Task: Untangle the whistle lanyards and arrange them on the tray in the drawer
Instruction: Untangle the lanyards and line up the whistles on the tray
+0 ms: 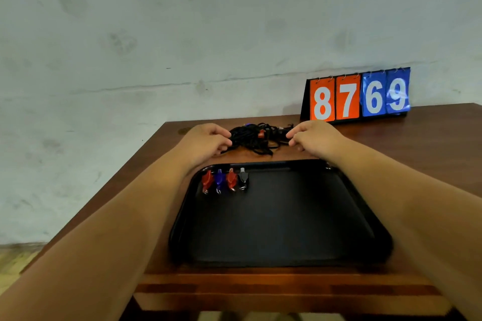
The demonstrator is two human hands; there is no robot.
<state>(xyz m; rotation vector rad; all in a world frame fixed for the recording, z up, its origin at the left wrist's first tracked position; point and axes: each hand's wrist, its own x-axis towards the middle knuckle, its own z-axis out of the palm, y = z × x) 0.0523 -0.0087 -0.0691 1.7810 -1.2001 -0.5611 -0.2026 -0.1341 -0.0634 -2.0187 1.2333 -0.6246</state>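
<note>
A black tray (pixel 287 216) sits on a wooden table (pixel 417 151). Four whistles (pixel 231 179), red, blue, red and black, line its 11 o'clock corner. Beyond the tray at 12 o'clock lies a tangle (pixel 250 138) of black lanyards. The left hand (pixel 208 138) grips its 9 o'clock side and the right hand (pixel 315 137) pinches its 3 o'clock side. A scoreboard (pixel 358 98) reading 8769 stands at 2 o'clock.

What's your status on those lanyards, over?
Left hand pinching lanyard tangle at left edge; right hand at right edge, grip unclear. Tangle bunched on table beyond tray. Four whistles lined in tray's far-left corner. Nothing blocking.
</note>
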